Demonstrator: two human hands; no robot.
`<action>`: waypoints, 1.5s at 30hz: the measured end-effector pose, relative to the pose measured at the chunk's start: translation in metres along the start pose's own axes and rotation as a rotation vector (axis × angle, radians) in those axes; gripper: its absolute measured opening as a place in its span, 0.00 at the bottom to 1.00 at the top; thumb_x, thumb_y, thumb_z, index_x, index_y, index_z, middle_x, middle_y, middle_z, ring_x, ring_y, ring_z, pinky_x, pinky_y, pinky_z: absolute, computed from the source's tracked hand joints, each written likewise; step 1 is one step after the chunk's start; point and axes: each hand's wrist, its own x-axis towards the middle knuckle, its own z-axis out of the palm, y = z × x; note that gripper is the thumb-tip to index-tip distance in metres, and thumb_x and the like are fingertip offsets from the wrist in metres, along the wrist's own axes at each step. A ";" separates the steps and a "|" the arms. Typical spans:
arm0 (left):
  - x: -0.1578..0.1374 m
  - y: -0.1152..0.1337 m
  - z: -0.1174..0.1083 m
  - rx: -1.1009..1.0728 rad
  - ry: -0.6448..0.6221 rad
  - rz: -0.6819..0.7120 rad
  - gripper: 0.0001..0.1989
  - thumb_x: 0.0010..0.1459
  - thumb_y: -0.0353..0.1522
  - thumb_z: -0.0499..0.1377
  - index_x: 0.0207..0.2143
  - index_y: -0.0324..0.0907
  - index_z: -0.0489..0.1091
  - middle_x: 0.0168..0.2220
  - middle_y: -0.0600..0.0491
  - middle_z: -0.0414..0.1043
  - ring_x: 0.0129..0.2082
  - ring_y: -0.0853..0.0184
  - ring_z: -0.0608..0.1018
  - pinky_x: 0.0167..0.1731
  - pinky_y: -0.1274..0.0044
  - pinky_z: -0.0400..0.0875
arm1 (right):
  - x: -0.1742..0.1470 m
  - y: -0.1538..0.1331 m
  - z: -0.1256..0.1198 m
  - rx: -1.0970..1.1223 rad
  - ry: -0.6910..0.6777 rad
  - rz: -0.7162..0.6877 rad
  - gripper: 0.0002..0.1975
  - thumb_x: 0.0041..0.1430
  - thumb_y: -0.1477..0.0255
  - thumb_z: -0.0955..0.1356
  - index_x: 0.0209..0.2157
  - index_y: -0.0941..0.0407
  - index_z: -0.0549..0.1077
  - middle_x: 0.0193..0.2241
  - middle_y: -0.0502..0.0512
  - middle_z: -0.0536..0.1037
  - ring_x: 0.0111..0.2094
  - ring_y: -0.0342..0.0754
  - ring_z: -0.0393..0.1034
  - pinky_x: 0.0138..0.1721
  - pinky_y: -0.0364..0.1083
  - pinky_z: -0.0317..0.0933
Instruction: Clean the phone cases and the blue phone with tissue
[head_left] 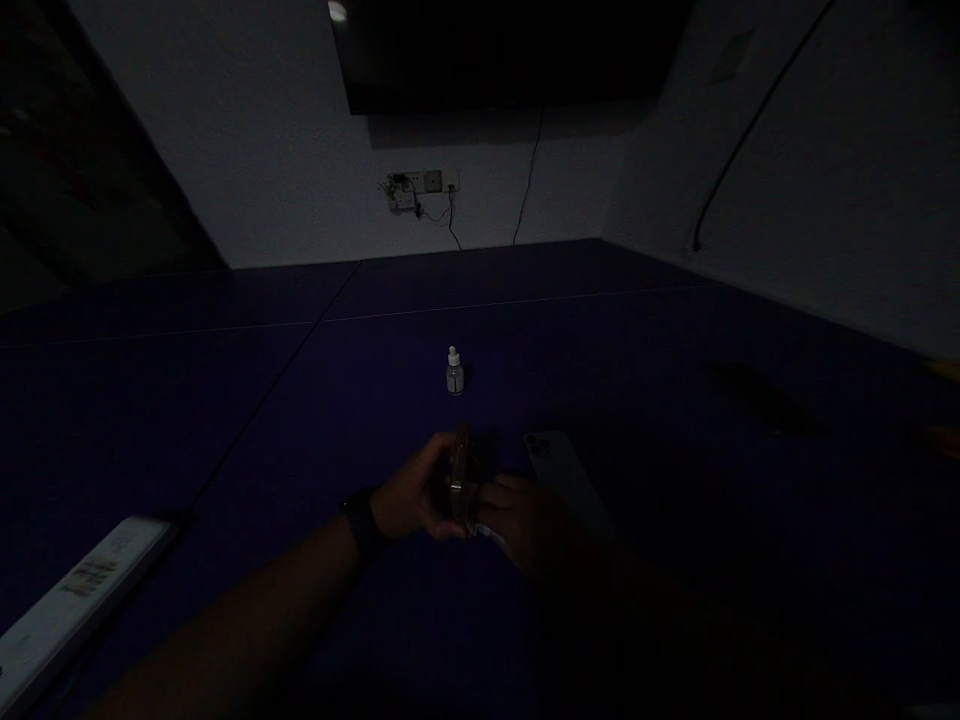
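In the dim head view, my left hand [420, 492], with a dark band at the wrist, is closed around a thin, phone-like slab [459, 470]. The slab stands edge-on, so its faces barely show. My right hand [521, 515] is against the slab's right side, fingers bent and close together. A small white piece [491, 533], cloth or tissue by its look, sticks out under those fingers. Just right of my hands a pale phone [566, 475] lies with its camera side up. Beyond them stands a small dropper bottle [454, 373] with a white top.
The surface [315, 400] is dark blue-purple. A white power strip [82, 600] lies at the lower left. A dark flat object [761, 395] lies on the right. At the back, wall sockets [420, 185] with cords sit below a black screen [510, 55].
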 end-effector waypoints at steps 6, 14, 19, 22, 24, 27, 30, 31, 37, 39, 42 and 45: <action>-0.002 0.001 0.003 -0.025 0.022 -0.022 0.47 0.39 0.49 0.76 0.57 0.46 0.59 0.46 0.49 0.69 0.44 0.60 0.74 0.44 0.69 0.70 | 0.000 -0.002 -0.008 0.042 0.025 -0.187 0.09 0.67 0.80 0.64 0.43 0.57 0.76 0.40 0.55 0.79 0.37 0.46 0.68 0.38 0.47 0.61; 0.001 0.009 0.006 -0.018 0.041 0.010 0.49 0.40 0.54 0.73 0.58 0.44 0.58 0.44 0.49 0.69 0.42 0.60 0.73 0.42 0.69 0.69 | 0.005 0.012 0.004 -0.153 0.026 0.046 0.09 0.67 0.79 0.65 0.35 0.57 0.76 0.37 0.57 0.78 0.36 0.50 0.67 0.36 0.48 0.61; -0.001 0.018 0.010 -0.141 0.073 0.005 0.42 0.55 0.56 0.63 0.63 0.46 0.53 0.44 0.48 0.70 0.41 0.62 0.74 0.41 0.70 0.69 | -0.002 0.007 -0.016 0.054 0.004 -0.099 0.09 0.63 0.73 0.71 0.45 0.58 0.75 0.43 0.58 0.77 0.42 0.50 0.69 0.42 0.48 0.64; -0.003 0.024 0.014 -0.166 0.135 -0.061 0.45 0.61 0.55 0.58 0.69 0.50 0.38 0.47 0.48 0.69 0.43 0.61 0.74 0.42 0.68 0.69 | -0.002 0.000 -0.020 0.127 0.058 -0.088 0.15 0.59 0.68 0.74 0.46 0.58 0.74 0.41 0.57 0.77 0.42 0.50 0.70 0.42 0.49 0.65; -0.003 0.027 0.016 -0.142 0.163 -0.092 0.46 0.63 0.53 0.57 0.70 0.52 0.31 0.53 0.46 0.66 0.46 0.60 0.73 0.43 0.67 0.69 | 0.000 -0.005 -0.018 0.143 0.114 -0.081 0.08 0.61 0.72 0.72 0.42 0.58 0.74 0.38 0.56 0.78 0.40 0.49 0.71 0.42 0.47 0.65; -0.002 0.029 0.015 -0.068 0.199 -0.075 0.44 0.65 0.52 0.55 0.70 0.52 0.31 0.59 0.44 0.61 0.52 0.57 0.71 0.50 0.64 0.67 | 0.005 -0.010 -0.014 0.209 0.135 -0.081 0.03 0.61 0.77 0.69 0.38 0.57 0.74 0.35 0.54 0.78 0.38 0.47 0.71 0.40 0.46 0.64; -0.001 0.029 0.013 -0.009 0.189 -0.054 0.42 0.65 0.52 0.55 0.70 0.50 0.36 0.57 0.46 0.62 0.54 0.56 0.69 0.54 0.62 0.64 | 0.005 -0.011 -0.014 0.287 0.104 -0.076 0.04 0.58 0.77 0.69 0.36 0.56 0.74 0.33 0.53 0.77 0.36 0.47 0.71 0.38 0.45 0.64; -0.001 0.029 0.012 0.005 0.174 -0.054 0.41 0.65 0.51 0.56 0.69 0.50 0.37 0.56 0.46 0.62 0.54 0.56 0.68 0.55 0.62 0.64 | 0.004 -0.011 -0.014 0.317 0.102 -0.081 0.04 0.58 0.77 0.69 0.36 0.56 0.73 0.33 0.53 0.77 0.36 0.47 0.70 0.38 0.45 0.64; -0.002 0.031 0.010 0.053 0.173 -0.084 0.34 0.64 0.49 0.58 0.65 0.48 0.47 0.59 0.45 0.61 0.57 0.54 0.67 0.59 0.61 0.61 | 0.002 -0.016 -0.016 0.367 0.104 -0.137 0.05 0.57 0.78 0.69 0.37 0.56 0.73 0.32 0.52 0.76 0.34 0.45 0.69 0.37 0.44 0.63; -0.002 0.032 0.010 0.061 0.152 -0.088 0.34 0.65 0.48 0.58 0.65 0.48 0.46 0.60 0.44 0.61 0.60 0.53 0.66 0.61 0.60 0.59 | 0.003 -0.019 -0.017 0.326 0.066 -0.121 0.05 0.58 0.78 0.69 0.37 0.56 0.73 0.32 0.52 0.76 0.34 0.45 0.69 0.38 0.44 0.63; -0.001 0.029 0.007 0.065 0.104 -0.079 0.34 0.67 0.48 0.56 0.67 0.48 0.44 0.65 0.43 0.57 0.64 0.51 0.63 0.64 0.57 0.54 | 0.002 -0.019 -0.018 0.317 0.044 -0.099 0.05 0.58 0.77 0.70 0.37 0.56 0.72 0.32 0.52 0.76 0.35 0.46 0.69 0.37 0.44 0.64; -0.003 0.020 0.002 0.017 0.037 -0.037 0.41 0.63 0.53 0.57 0.69 0.48 0.43 0.69 0.41 0.51 0.69 0.47 0.57 0.67 0.54 0.48 | -0.001 -0.015 -0.018 0.347 0.052 -0.092 0.05 0.58 0.76 0.71 0.36 0.56 0.73 0.32 0.52 0.76 0.35 0.46 0.70 0.37 0.44 0.64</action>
